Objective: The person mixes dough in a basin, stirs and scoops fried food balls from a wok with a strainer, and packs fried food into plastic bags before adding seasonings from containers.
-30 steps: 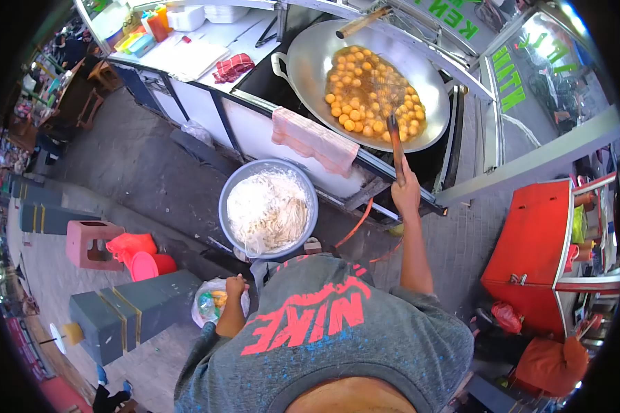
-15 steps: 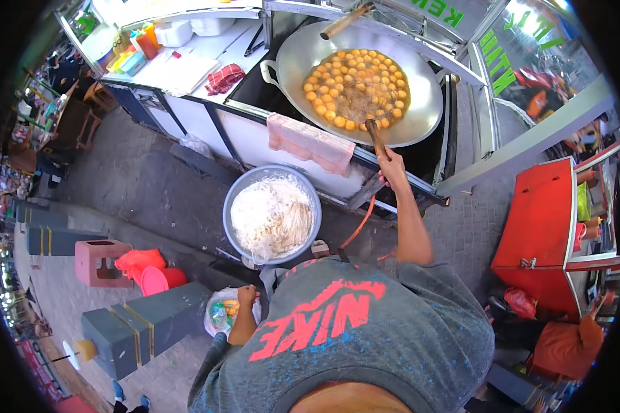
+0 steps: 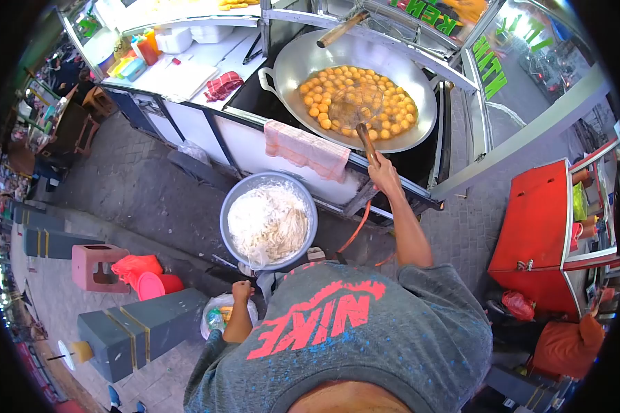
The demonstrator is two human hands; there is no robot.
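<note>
My right hand (image 3: 384, 173) grips the wooden handle of a wire skimmer (image 3: 366, 141), whose round mesh lies in the oil among many golden balls (image 3: 318, 98). These float in a large metal wok (image 3: 293, 62) set in the cart. Down by my side, my left hand (image 3: 242, 291) is closed, beside a white plastic bag (image 3: 211, 329) with green and yellow contents; whether it holds anything is too small to tell. In front of my body stands a grey basin (image 3: 313, 237) of white flour and pale strips.
A pink towel (image 3: 306, 150) hangs on the cart's edge, and a red checked cloth (image 3: 222, 85) lies by the wok. Another wooden handle (image 3: 342, 29) crosses the wok's far rim. Left are a pink stool (image 3: 89, 267) and red bucket (image 3: 160, 285); right, a red cabinet (image 3: 530, 224) and a person in orange.
The skimmer and my right hand have moved left from one second ago, and its mesh now lies left of centre among the balls. The camera view has also shifted slightly.
</note>
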